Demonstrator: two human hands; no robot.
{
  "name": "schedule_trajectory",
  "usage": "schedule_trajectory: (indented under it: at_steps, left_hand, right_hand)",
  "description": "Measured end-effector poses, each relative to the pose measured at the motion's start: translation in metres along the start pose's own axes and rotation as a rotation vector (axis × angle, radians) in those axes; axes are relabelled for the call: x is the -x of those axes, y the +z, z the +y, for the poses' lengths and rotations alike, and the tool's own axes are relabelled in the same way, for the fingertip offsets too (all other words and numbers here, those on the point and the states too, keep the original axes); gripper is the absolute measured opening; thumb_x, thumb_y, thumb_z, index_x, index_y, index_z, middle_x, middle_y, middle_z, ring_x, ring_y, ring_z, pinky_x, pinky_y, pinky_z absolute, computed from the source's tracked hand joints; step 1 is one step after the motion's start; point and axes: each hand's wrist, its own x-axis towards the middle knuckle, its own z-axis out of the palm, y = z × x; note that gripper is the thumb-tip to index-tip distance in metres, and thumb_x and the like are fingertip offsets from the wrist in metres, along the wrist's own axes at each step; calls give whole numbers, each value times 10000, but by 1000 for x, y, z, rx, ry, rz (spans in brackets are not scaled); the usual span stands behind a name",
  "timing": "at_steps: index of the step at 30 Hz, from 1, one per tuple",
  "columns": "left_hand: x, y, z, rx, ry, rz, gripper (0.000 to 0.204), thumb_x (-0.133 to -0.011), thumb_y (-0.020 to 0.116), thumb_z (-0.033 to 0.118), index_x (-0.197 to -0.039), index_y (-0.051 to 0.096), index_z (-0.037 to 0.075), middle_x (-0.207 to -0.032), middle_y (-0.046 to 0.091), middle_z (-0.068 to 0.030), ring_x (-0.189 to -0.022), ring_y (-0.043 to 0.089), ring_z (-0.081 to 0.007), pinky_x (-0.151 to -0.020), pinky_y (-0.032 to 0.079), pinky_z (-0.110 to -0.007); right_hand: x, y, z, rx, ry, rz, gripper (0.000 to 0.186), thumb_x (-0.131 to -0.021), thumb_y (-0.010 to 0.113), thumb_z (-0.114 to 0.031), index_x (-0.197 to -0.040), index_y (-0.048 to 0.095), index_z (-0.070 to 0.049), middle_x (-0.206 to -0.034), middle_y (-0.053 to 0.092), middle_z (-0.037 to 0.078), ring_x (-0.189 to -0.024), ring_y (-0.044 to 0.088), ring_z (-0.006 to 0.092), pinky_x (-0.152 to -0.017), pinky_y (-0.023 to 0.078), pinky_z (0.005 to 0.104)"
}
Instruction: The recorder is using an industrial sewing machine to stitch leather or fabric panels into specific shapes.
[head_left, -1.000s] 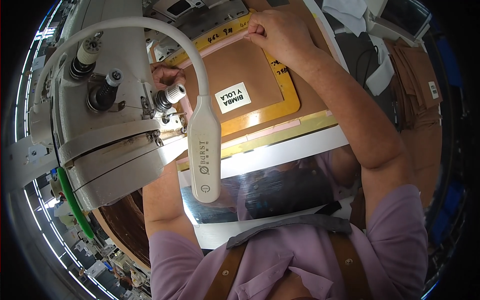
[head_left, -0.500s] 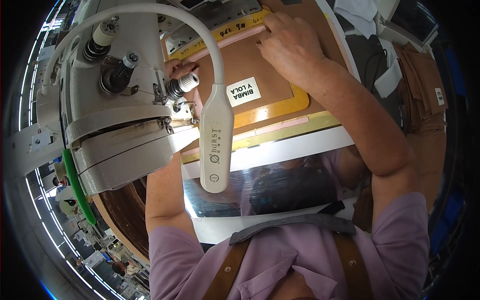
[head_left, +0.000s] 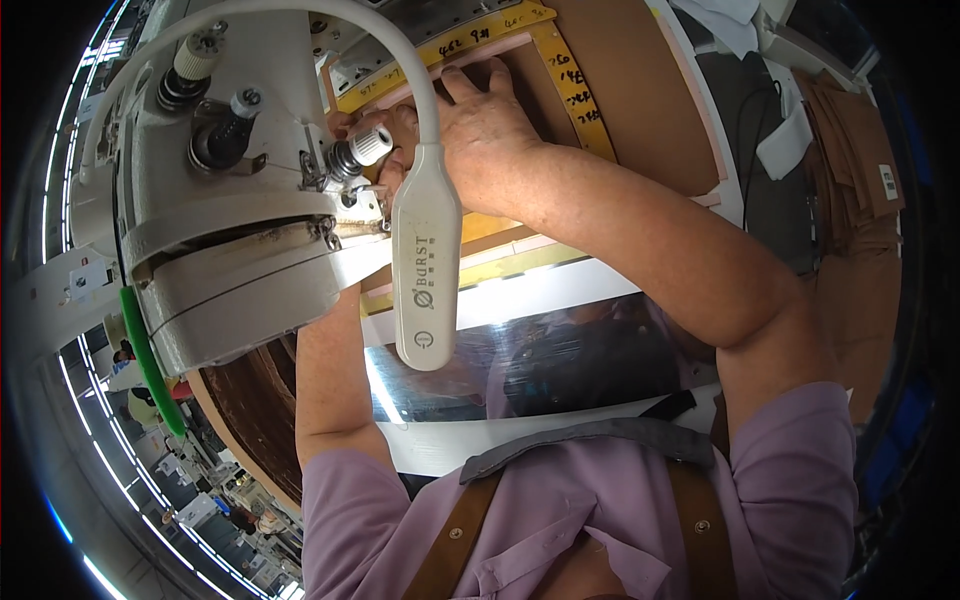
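My right hand (head_left: 485, 130) lies with its fingers spread on a brown panel (head_left: 545, 110), just inside a yellow frame (head_left: 578, 95) with dark handwriting. The lamp's stem crosses part of this hand. Beyond the sewing machine's thread tension knob, a bit of my left hand (head_left: 340, 124) shows at the frame's left side. The machine head hides most of its fingers, so their hold is unclear. A pink strip (head_left: 512, 42) runs along the frame's inner edge. The white label on the panel is covered now.
A white sewing machine (head_left: 230, 260) fills the left, with a white gooseneck lamp (head_left: 428, 260) hanging before it. A shiny metal plate (head_left: 560, 365) lies nearest me. Stacked brown pieces (head_left: 850, 160) are at the right, and white paper (head_left: 785, 150) lies beside them.
My right hand has moved left and nearer, from the frame's far edge onto the panel, and its fingers have spread. The frame's right side has come into view; the label is now hidden.
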Motion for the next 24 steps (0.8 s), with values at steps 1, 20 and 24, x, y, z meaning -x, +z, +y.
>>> schedule_trajectory:
  at_steps: [1,20,24]
  left_hand:
    - [7,1,3,-17,-7,6,317,-910,726,152,-1205,668,51,-1141,699,-119,-1072,677,-231,-932,551,-371]
    - [93,-47,192,128,-195,281,535,-825,731,408,-1239,689,72,-881,710,-97,-796,676,-229,-787,439,-378]
    - [85,-38,190,53,-310,231,546,-799,697,514,-1158,667,104,-685,705,-91,-606,672,-272,-704,432,-389]
  right_hand:
    - [-3,2,-1,-4,0,-40,656,-1016,476,-546,-1530,455,-140,-1487,437,107,-1419,346,289,-1073,364,692]
    - [-5,-10,-5,88,-111,44,600,-1008,457,-535,-1359,636,-83,-1188,695,241,-1077,672,367,-1101,450,472]
    - [-4,-10,-7,156,-117,70,604,-1004,461,-539,-1366,630,-85,-1221,684,246,-1107,664,379,-1103,450,475]
